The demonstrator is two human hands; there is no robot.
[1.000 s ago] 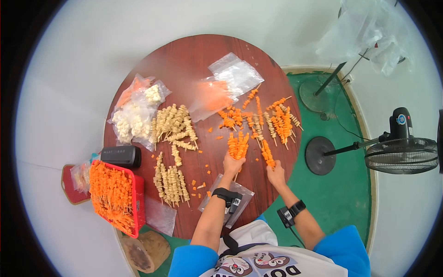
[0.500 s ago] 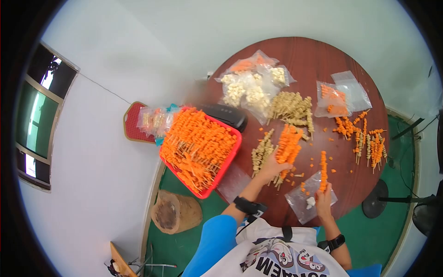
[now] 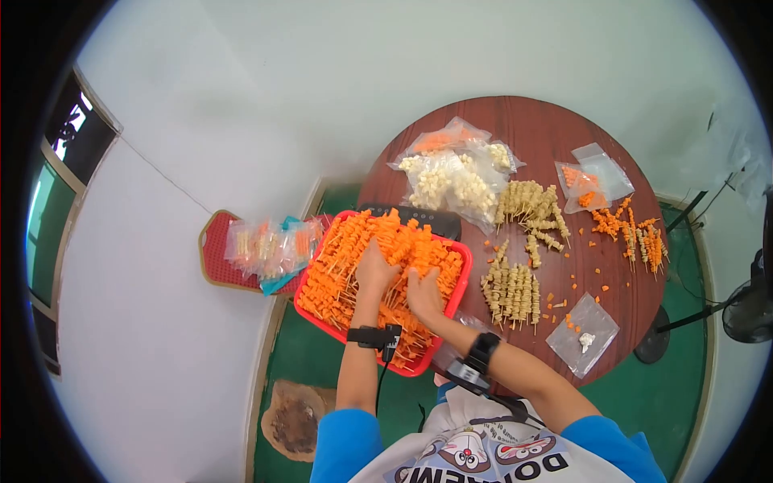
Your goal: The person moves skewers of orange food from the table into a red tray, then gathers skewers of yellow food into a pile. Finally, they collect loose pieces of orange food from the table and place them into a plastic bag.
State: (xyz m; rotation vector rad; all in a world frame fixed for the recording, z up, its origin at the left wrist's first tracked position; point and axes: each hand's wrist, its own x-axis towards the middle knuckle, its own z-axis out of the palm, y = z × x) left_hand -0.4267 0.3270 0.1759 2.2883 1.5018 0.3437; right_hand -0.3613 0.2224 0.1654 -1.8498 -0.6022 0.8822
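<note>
Both hands are over a red plastic basket (image 3: pixel 465 278) heaped with skewers of orange spiral-cut pieces (image 3: pixel 330 294). My left hand (image 3: pixel 375 270) is closed round skewers near the heap's top, its fingertips partly hidden among the orange pieces. Just to its right, my right hand (image 3: pixel 425 295) grips the lower ends of a small bunch of orange skewers (image 3: pixel 423 249) that leans on the pile. Which skewers are held and which only lie there is hard to separate. On the round brown table (image 3: pixel 515 121), tan skewers (image 3: pixel 512 291) lie side by side.
Clear bags of pale pieces (image 3: pixel 451 183), more tan skewers (image 3: pixel 530 201), bagged orange skewers (image 3: pixel 581 183) and a flat plastic bag (image 3: pixel 583 338) lie on the table. A red chair (image 3: pixel 216 249) holds filled packets (image 3: pixel 270 248). A wooden stump (image 3: pixel 291 423) and a fan (image 3: pixel 745 310) stand nearby.
Both hands have moved left from the table to the basket. The orange bunch from my left hand and the single skewer from my right have left the table. The view has shifted too.
</note>
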